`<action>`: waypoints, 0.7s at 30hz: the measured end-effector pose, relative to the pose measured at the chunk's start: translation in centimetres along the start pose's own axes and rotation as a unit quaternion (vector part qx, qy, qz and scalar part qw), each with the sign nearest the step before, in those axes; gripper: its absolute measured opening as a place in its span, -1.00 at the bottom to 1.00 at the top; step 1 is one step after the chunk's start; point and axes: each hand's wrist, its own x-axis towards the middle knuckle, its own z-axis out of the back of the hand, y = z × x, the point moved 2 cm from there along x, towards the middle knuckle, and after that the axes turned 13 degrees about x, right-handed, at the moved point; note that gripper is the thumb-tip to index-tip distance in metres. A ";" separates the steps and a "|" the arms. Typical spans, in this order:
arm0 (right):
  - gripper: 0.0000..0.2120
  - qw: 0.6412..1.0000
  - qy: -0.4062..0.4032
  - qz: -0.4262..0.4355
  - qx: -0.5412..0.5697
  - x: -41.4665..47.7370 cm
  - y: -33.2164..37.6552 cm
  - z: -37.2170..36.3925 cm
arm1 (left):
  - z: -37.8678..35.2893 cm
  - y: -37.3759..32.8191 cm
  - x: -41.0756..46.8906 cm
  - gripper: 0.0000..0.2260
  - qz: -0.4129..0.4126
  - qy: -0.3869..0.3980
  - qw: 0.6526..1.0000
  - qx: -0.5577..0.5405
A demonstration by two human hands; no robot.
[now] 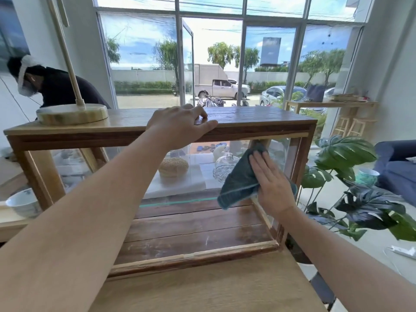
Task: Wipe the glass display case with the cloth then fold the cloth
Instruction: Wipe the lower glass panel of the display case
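Observation:
A wood-framed glass display case (258, 119) stands on a light wooden table. My left hand (180, 124) rests flat on the front edge of its wooden top, fingers spread, holding nothing. My right hand (271, 181) presses a dark teal cloth (238, 179) flat against the right part of the glass, inside the case near its right end. The cloth hangs bunched under my palm, with its lower edge near the case's wooden floor. Beyond the glass sit a round sesame bun (173, 166) and a clear glass dome (225, 166).
A wooden lamp base (72, 113) sits on the case's top at the left. A white bowl (22, 202) stands left of the case. A large-leaved plant (346, 154) crowds the right end. Another person (58, 86) bends over at the back left.

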 end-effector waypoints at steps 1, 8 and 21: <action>-0.35 0.999 -0.034 -0.017 0.024 1.1 0.1 0.5 | -0.1 0.0 0.0 -0.47 0.001 0.002 1.000 0.002; -0.57 0.981 -0.185 -0.046 -0.036 1.1 1.0 1.5 | 0.0 -0.1 0.0 -0.47 0.000 0.008 1.000 0.002; -0.50 0.961 -0.155 -0.191 0.128 0.0 2.3 2.3 | -0.2 0.1 0.2 -0.46 0.000 -0.001 1.000 0.004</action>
